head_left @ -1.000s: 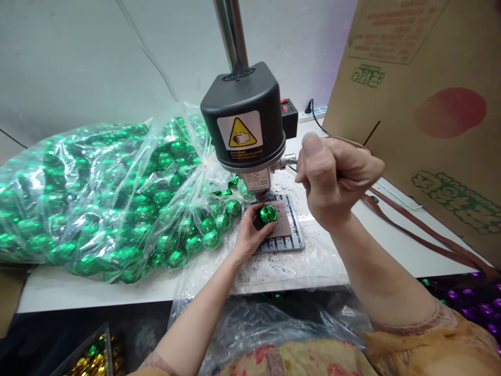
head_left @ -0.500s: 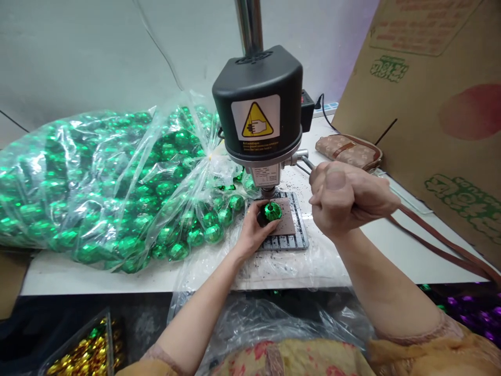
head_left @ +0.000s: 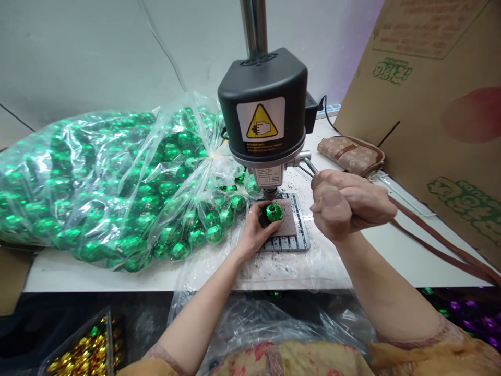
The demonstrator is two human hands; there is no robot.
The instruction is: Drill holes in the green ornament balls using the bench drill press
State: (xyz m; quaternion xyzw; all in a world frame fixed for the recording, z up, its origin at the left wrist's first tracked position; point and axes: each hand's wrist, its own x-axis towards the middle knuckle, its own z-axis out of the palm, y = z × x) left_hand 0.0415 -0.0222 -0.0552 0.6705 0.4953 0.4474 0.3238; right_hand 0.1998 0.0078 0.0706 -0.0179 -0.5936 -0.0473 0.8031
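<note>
Left hand (head_left: 253,234) is gripping green ball (head_left: 274,212), right hand (head_left: 348,204) lever (head_left: 310,165); purse (head_left: 346,154) lying at ball's two o'clock, bag (head_left: 113,190) at nine; label (head_left: 261,122): "Attention".

At a white table (head_left: 55,277), our left hand (head_left: 256,232) holds a shiny green ball (head_left: 274,212) beneath a black drill press (head_left: 260,78) while our right hand (head_left: 350,203) grips the machine's lever (head_left: 311,166). To our left, a tied clear bag (head_left: 201,159) bulges with green balls (head_left: 214,234); at our right, a patterned purse (head_left: 352,156) lies by a tall cardboard box (head_left: 415,120).

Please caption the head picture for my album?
Left hand holds green ball under drill press; right hand grips lever.
</note>
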